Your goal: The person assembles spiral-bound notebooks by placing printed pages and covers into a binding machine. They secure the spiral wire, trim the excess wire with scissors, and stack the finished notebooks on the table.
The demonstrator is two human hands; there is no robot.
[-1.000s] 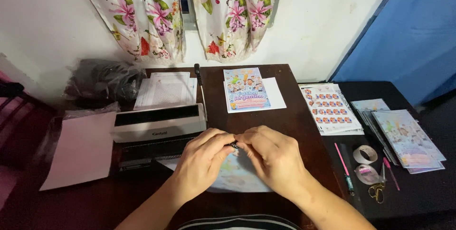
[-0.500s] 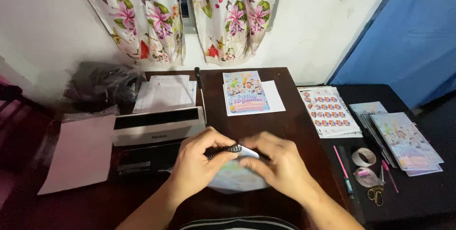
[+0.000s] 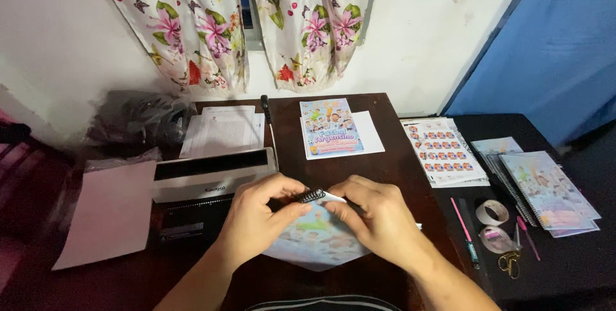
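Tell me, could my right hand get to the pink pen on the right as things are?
Probably yes, once freed. The right hand is busy pinching the black spiral on the printed booklet. The pink pen lies just beside it on the table, nothing between.

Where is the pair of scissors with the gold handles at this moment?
In the head view, the scissors lie at the lower right on the dark table, just below the tape rolls, between two pink pens.
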